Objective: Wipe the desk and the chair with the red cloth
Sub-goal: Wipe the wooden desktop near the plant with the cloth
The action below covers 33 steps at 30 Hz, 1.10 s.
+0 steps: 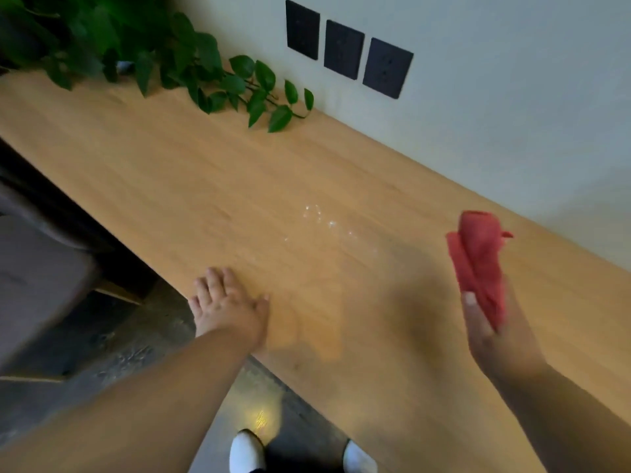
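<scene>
The light wooden desk (191, 172) runs from upper left to lower right along the wall. Small water drops (324, 221) glisten near its middle. My right hand (491, 329) hovers above the desk's right part, shut on a crumpled red cloth (478, 261) that sticks up past the fingers. My left hand (227, 305) lies flat on the desk's near edge, fingers spread, holding nothing. The grey chair (37, 278) stands at the left edge, beside the desk, blurred.
A trailing green plant (191, 66) sprawls over the desk's far left end. Three dark wall sockets (345, 49) sit on the white wall above the desk. Below are the dark floor (136, 343) and two white shoes (247, 452).
</scene>
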Each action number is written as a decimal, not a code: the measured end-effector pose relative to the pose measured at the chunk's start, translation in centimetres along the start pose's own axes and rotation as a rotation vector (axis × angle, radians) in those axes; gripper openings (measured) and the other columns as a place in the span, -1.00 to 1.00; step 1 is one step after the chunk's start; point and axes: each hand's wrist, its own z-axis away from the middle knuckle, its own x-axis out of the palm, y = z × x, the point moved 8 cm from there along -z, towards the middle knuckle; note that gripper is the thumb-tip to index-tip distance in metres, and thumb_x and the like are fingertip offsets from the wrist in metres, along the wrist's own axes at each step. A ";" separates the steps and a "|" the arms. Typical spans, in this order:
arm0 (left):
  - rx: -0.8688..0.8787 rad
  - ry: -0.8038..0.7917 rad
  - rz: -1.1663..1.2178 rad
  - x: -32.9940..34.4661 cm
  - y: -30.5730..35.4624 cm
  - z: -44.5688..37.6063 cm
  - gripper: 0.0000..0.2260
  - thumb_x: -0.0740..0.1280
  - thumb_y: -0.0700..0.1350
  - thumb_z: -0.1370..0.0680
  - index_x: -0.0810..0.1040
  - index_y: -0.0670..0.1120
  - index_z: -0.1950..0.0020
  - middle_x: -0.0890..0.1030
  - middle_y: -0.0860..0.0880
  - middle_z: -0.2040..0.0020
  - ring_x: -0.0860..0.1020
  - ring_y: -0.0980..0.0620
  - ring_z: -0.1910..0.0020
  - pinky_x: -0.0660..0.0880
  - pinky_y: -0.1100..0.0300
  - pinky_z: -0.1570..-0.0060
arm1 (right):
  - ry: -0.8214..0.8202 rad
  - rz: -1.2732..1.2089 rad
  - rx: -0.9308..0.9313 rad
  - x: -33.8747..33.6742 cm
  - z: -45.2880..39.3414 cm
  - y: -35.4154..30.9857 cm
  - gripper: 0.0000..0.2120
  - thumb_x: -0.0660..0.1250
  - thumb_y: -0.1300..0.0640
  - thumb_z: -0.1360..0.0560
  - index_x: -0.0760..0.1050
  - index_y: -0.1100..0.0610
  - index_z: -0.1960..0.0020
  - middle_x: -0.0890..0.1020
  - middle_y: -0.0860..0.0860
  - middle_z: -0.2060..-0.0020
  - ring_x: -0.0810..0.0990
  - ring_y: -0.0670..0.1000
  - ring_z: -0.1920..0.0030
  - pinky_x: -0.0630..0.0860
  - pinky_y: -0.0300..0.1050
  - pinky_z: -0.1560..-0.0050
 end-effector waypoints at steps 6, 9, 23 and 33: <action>0.077 0.114 -0.053 -0.1 1.0 -2.2 -0.20 -0.20 0.34 -0.54 -0.23 -0.19 -0.58 -0.17 -0.21 -0.62 -0.18 -0.21 -0.58 -0.16 -0.12 -0.53 | -0.650 0.760 -0.068 10.0 2.5 6.6 -0.20 -0.18 -0.59 -0.37 -0.13 -0.30 -0.53 -0.18 -0.03 -0.59 -0.23 0.07 -0.58 -0.15 0.08 -0.56; 0.117 0.114 -0.071 -0.7 2.0 -3.2 -0.21 -0.20 0.33 -0.55 -0.24 -0.19 -0.58 -0.18 -0.19 -0.62 -0.20 -0.19 -0.58 -0.18 -0.13 -0.53 | -0.527 0.502 -0.048 9.4 1.7 5.3 -0.29 0.06 -0.54 -0.40 0.40 -0.18 -0.40 0.19 -0.05 -0.54 0.04 0.06 -0.57 0.04 0.04 -0.53; 0.183 0.157 0.017 -1.5 2.3 -3.0 -0.31 -0.14 0.21 -0.56 -0.20 -0.12 -0.59 -0.19 -0.14 -0.62 -0.24 -0.12 -0.58 -0.23 -0.12 -0.53 | -0.240 0.718 0.486 15.8 -3.7 4.2 -0.12 -0.33 -0.48 -0.43 -0.29 0.01 -0.59 -0.16 0.03 -0.61 -0.21 0.09 -0.59 -0.16 0.23 -0.54; 0.205 0.172 0.049 -1.3 2.2 -3.1 -0.33 -0.20 0.20 -0.56 -0.23 -0.12 -0.58 -0.23 -0.11 -0.61 -0.29 -0.09 -0.57 -0.29 -0.11 -0.51 | -0.369 0.678 0.266 23.3 -13.3 -0.5 -0.34 -0.27 -0.24 -0.58 -0.25 0.03 -0.60 -0.12 -0.04 -0.62 -0.19 0.02 -0.59 -0.21 0.10 -0.55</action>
